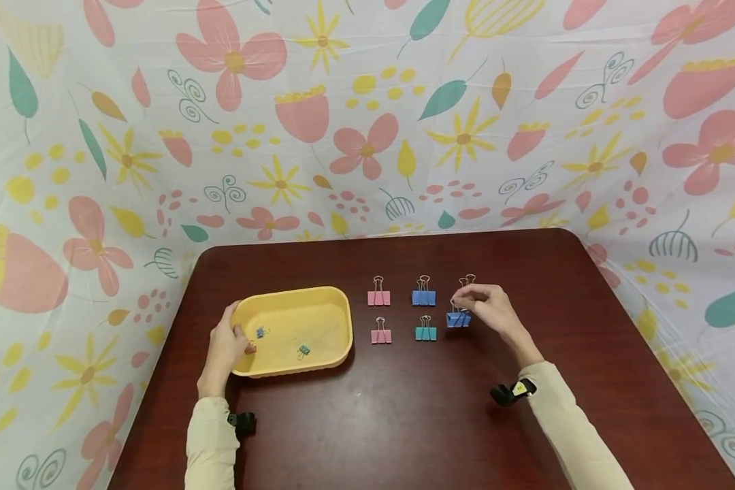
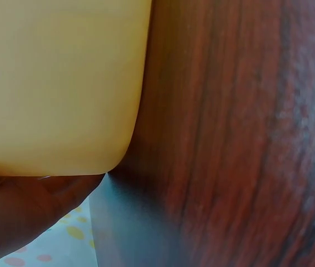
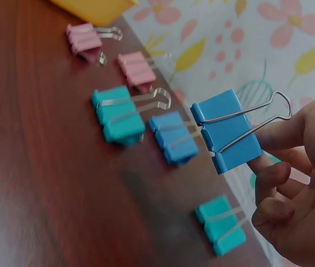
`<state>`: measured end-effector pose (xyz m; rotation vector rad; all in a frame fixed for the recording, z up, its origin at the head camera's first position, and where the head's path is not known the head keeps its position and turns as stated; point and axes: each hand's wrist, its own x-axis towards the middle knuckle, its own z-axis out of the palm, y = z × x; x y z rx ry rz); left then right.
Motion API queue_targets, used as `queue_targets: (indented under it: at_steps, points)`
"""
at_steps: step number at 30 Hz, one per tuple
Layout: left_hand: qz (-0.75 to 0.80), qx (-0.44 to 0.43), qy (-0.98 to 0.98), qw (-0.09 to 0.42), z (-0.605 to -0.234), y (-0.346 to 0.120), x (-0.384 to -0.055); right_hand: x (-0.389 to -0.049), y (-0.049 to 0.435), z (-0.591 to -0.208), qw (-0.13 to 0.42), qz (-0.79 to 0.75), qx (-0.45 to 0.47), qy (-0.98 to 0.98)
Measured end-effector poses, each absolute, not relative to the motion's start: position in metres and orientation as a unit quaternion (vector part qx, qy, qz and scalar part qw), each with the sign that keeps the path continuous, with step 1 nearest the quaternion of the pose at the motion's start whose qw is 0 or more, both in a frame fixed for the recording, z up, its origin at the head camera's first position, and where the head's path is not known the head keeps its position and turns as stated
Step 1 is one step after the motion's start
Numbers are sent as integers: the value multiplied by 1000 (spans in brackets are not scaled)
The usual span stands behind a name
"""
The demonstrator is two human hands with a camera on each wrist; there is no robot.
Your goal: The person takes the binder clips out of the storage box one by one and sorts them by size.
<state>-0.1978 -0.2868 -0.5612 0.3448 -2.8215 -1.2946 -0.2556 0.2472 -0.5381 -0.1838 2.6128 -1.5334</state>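
My right hand (image 1: 488, 305) pinches a blue binder clip (image 3: 229, 132), which hangs above the table at the right end of two rows of clips. In the head view this held clip (image 1: 458, 319) shows just below my fingertips. At the left, my left hand (image 1: 225, 347) grips the end wall of a yellow plastic tray (image 1: 294, 294), thumb over its rim. Inside the tray lie a small blue clip (image 1: 260, 333) and a small teal clip (image 1: 304, 350); another small clip is partly hidden by the thumb. The left wrist view shows mostly the tray's outer wall (image 2: 63, 94).
Two pink binder clips (image 1: 378, 298) stand right of the tray, one behind the other. Beside them are a blue clip (image 1: 423, 298) and a teal clip (image 1: 425, 333). Another teal clip (image 3: 221, 225) stands behind my right hand. Flowered cloth (image 1: 367, 136) hangs around the dark table (image 1: 367, 422).
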Motion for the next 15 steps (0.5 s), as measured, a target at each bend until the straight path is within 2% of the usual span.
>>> queue_targets:
  at_steps: [15]
  points:
    - [-414,115,-903,6,-563,-286,-198,-252,283,-574,81,-486,-23,870]
